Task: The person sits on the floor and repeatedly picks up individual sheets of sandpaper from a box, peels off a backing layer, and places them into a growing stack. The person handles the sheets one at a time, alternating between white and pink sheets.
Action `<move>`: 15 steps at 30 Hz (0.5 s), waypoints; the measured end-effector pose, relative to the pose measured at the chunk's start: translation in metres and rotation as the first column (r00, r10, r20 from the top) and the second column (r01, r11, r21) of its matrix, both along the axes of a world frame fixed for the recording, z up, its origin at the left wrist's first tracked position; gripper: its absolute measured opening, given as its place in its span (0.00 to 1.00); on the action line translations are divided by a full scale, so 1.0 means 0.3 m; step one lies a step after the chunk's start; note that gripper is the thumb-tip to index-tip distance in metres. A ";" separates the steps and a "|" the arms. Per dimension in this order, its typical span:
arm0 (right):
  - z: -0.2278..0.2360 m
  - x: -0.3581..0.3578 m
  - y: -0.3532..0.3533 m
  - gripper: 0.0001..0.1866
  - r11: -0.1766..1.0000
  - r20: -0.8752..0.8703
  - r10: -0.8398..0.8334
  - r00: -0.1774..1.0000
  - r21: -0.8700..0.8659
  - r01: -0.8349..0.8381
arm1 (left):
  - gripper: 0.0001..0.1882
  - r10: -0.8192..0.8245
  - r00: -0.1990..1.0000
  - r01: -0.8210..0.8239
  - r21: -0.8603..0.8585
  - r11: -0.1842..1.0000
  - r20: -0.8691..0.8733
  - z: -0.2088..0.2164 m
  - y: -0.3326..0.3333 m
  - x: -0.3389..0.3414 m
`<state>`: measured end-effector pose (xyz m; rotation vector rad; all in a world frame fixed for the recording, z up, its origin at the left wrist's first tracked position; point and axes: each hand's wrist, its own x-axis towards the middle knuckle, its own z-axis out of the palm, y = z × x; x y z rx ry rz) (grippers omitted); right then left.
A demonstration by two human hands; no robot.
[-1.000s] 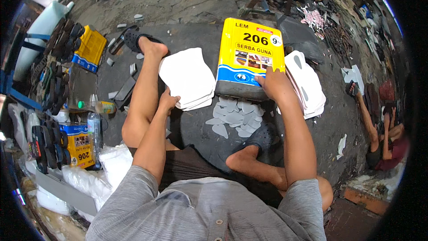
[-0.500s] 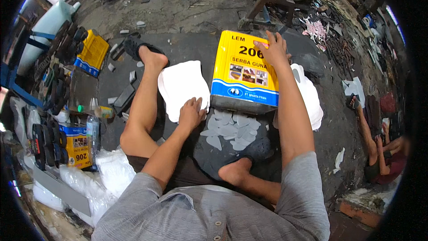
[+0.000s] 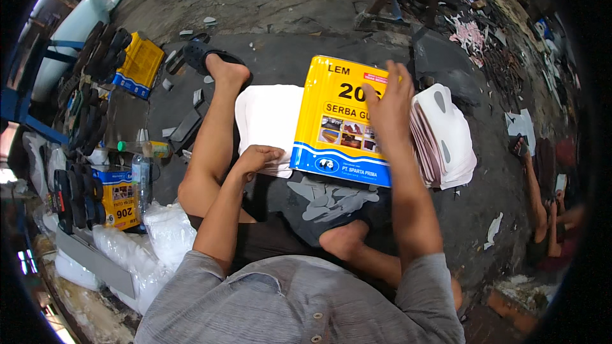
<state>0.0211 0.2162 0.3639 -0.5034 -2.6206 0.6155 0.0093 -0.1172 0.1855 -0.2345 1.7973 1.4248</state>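
A yellow and blue rectangular tin [image 3: 341, 114] lies between my knees, its printed face up. My right hand [image 3: 390, 108] is over its right side with the fingers stretched out and apart, gripping nothing. Left of the tin is a pile of white cut sheets [image 3: 268, 114], its right edge partly covered by the tin. My left hand [image 3: 258, 160] is closed at the pile's near edge, with thumb and fingers pinching the sheets there. A second white stack [image 3: 449, 137], with grey oval marks on top, stands fanned right of the tin. Small grey cut pieces [image 3: 331, 199] are scattered below the tin.
Sandals [image 3: 95, 57] hang on a blue rack at the left. Another yellow tin [image 3: 121, 197], a clear bottle [image 3: 141, 178] and plastic-wrapped white bundles [image 3: 169, 232] stand below. Pink scraps [image 3: 468, 37] lie at the far right. Another person [image 3: 551, 220] sits at the right edge.
The tin has shifted left, over the edge of the left pile. My right hand has come back from its far corner. My left hand has gone from lying flat to pinching the pile's edge.
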 end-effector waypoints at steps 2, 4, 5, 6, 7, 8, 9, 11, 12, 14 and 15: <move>0.014 0.128 -0.206 0.31 0.827 -0.233 0.283 0.930 -0.433 -0.360 | 0.14 -0.072 0.993 0.059 -0.128 0.990 -0.098 -0.032 0.000 0.008; -0.037 0.285 -0.414 0.17 0.616 -0.107 0.641 0.760 -0.520 -0.592 | 0.14 -0.226 0.866 0.128 -0.239 0.962 -0.446 -0.050 0.020 0.022; -0.095 0.331 -0.490 0.14 0.544 -0.049 0.759 0.649 -0.500 -0.674 | 0.19 -0.261 0.836 0.161 -0.239 0.958 -0.482 -0.051 0.028 0.023; -0.167 0.368 -0.536 0.14 0.528 0.273 0.842 0.466 -0.598 -0.603 | 0.27 -0.361 0.708 0.183 -0.335 0.924 -0.607 -0.047 0.037 0.032; -0.253 0.377 -0.563 0.15 0.526 0.548 0.817 0.179 -0.581 -0.622 | 0.27 -0.425 0.688 0.219 -0.390 0.894 -0.588 -0.040 0.040 0.031; -0.336 0.388 -0.582 0.16 0.577 0.574 0.784 0.238 -0.532 -0.620 | 0.26 -0.481 0.660 0.263 -0.423 0.867 -0.577 -0.030 0.043 0.033; -0.414 0.393 -0.594 0.16 0.637 0.601 0.736 0.312 -0.458 -0.619 | 0.25 -0.533 0.613 0.307 -0.445 0.841 -0.583 -0.019 0.042 0.033; -0.541 0.395 -0.602 0.17 0.716 0.526 0.673 0.520 -0.290 -0.635 | 0.22 -0.588 0.492 0.345 -0.477 0.809 -0.642 0.001 0.035 0.034; -0.588 0.388 -0.607 0.18 0.743 0.403 0.656 0.638 -0.195 -0.640 | 0.21 -0.534 0.635 0.332 -0.427 0.841 -0.558 0.009 0.032 0.034; -0.643 0.370 -0.621 0.20 0.779 0.244 0.621 0.745 -0.088 -0.620 | 0.19 -0.407 0.847 0.296 -0.333 0.895 -0.341 0.016 0.029 0.035; -0.657 0.364 -0.635 0.20 0.787 0.236 0.612 0.754 -0.090 -0.611 | 0.16 -0.354 0.839 0.225 -0.330 0.917 -0.413 0.016 0.030 0.039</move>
